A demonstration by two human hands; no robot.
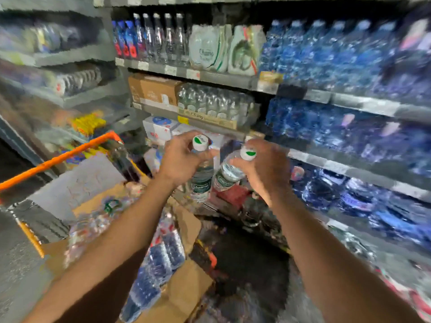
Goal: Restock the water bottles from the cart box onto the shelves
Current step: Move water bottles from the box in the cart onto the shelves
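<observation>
- Currently, shelves (224, 78) from twelve to three o'clock look largely stocked, though blur hides any gaps.
- Cart box (186, 297) at six o'clock holds wrapped bottle packs, so much restocking appears left.
- Left hand (180, 157) is clamped on one water bottle (201, 180) (white cap, green mark).
- Right hand (265, 169) grips a second bottle (229, 174); both are mid-air, not yet shelved.

We note both forearms bare to the frame edge; the left hand (180, 159) and right hand (265, 167) carry no gloves, rings or watch.
</observation>
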